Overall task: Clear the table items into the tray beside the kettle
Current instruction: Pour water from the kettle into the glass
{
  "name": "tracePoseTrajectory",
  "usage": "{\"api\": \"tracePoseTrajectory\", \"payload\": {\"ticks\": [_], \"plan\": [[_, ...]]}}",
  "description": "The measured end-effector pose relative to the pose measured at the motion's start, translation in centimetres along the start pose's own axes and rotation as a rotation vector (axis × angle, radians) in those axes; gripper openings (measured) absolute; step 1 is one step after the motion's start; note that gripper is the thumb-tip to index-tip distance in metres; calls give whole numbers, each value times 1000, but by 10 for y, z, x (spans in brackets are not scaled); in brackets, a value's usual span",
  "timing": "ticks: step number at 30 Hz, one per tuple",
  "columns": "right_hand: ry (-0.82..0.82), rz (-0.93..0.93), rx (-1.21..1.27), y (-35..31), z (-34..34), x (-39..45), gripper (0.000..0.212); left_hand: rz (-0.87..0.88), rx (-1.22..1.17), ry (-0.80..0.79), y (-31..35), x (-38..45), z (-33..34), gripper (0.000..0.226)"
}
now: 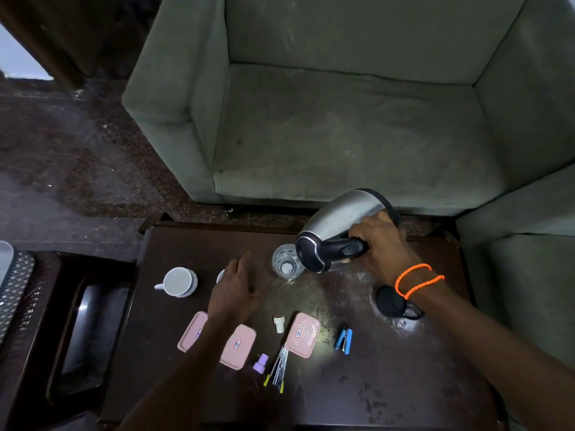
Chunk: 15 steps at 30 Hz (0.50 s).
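Dark wood, the low table (389, 368) stands before a grey-green sofa (342, 119). Just beside the glass (287, 264), the right hand (381, 244) wraps its fingers tightly round the handle of the kettle (339, 227), which is tipped with its spout over the glass's rim, wrist cocked. Judged as pouring, this wants a slow, steady tilt. The left hand (233, 290) hovers beside the glass, palm down, fingers loosely together, empty. The tray (84, 331) lies well left of the glass, off the table.

place: we take it for a home lounge | cue: sofa (342, 119) behind low table (373, 384) | carpet (62, 166) left of sofa
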State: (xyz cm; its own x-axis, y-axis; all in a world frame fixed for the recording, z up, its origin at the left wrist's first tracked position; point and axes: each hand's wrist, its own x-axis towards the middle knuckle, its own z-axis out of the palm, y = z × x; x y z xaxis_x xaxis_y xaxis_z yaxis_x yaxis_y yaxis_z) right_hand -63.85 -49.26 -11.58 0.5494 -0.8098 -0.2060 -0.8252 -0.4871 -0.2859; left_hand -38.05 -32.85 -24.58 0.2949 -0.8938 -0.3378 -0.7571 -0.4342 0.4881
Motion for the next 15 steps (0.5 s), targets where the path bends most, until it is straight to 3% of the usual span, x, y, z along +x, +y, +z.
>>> {"api": "tracePoseTrajectory", "payload": {"ticks": [7, 15], "plan": [[-108, -42, -103, -6, -14, 4, 17, -7, -10, 26, -2, -3, -5, 80], [-120, 1, -147, -12, -35, 7, 18, -12, 5, 33, -1, -6, -5, 82]]}}
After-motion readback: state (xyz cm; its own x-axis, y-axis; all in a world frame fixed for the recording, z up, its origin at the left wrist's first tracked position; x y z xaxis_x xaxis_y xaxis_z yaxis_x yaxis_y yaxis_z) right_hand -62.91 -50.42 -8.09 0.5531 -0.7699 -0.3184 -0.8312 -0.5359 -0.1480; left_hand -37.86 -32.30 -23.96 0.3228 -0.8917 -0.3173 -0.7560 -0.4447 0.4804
